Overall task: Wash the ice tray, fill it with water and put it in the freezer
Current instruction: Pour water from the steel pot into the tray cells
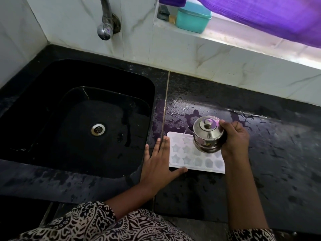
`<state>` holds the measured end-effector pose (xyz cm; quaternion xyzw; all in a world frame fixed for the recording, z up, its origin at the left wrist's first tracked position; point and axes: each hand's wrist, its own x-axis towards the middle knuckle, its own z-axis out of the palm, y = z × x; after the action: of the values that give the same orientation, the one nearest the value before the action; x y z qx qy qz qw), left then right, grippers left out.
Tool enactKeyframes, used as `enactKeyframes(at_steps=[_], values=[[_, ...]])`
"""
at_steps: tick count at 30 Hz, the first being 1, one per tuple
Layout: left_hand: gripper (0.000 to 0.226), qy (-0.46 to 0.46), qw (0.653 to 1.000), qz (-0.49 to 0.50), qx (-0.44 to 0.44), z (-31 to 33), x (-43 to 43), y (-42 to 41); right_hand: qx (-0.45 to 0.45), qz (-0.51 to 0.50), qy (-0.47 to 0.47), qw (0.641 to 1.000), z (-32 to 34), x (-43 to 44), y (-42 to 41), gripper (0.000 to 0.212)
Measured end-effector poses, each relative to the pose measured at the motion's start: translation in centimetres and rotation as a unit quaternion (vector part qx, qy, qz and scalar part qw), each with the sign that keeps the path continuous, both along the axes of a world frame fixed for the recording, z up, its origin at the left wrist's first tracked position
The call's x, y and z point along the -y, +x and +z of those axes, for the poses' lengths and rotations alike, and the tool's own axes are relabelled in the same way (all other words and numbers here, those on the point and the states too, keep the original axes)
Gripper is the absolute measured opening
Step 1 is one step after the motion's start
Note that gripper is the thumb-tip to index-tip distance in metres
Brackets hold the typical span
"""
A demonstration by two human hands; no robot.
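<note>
the white ice tray (184, 157) lies flat on the wet black table (260, 153), just right of the sink (78, 119) and near the front edge. the right hand (234, 138) has its fingers wrapped around a small lidded steel kettle (207, 134), held tilted over the far part of the tray with its spout toward the far left corner; a thin stream seems to leave the spout, though it is too fine to be sure. the left hand (160, 162) lies flat on the table with fingers spread, touching the tray's left edge and its near left corner, steadying it and gripping nothing. judging by the drops and puddles on the table, the washing looks done, and the filling step is in hand; whether the star and flower cells already hold water cannot be told. left to do: fill the remaining cells, put the kettle down and carry the tray level to the freezer, which is not in view
</note>
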<state>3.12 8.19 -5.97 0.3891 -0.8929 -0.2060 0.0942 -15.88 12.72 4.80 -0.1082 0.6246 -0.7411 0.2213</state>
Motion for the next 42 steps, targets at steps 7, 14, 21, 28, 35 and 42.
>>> enactKeyframes(at_steps=[7,14,21,28,35,42], values=[[0.115,0.004,1.0,-0.001,0.001,0.3,0.0,0.1,0.033,-0.017,-0.035,0.999,0.0,-1.2,-1.0,0.029],[0.114,0.009,1.0,-0.001,0.005,0.3,-0.1,0.1,0.002,-0.03,-0.003,1.0,-0.2,-2.0,-1.4,0.032],[0.113,0.015,1.0,-0.004,0.008,0.6,-0.1,0.1,-0.044,-0.03,0.06,0.997,-0.3,-2.0,-1.3,0.034],[0.114,0.012,1.0,-0.004,0.018,0.4,-0.1,0.1,-0.053,-0.026,0.073,0.996,-0.2,-2.1,-1.5,0.035],[0.115,0.013,1.0,-0.004,0.012,0.4,-0.1,0.0,-0.052,-0.03,0.07,0.996,0.0,-2.1,-1.5,0.036],[0.114,0.01,1.0,-0.004,0.013,0.3,-0.1,0.1,-0.062,-0.027,0.088,0.994,0.0,-2.2,-1.5,0.033]])
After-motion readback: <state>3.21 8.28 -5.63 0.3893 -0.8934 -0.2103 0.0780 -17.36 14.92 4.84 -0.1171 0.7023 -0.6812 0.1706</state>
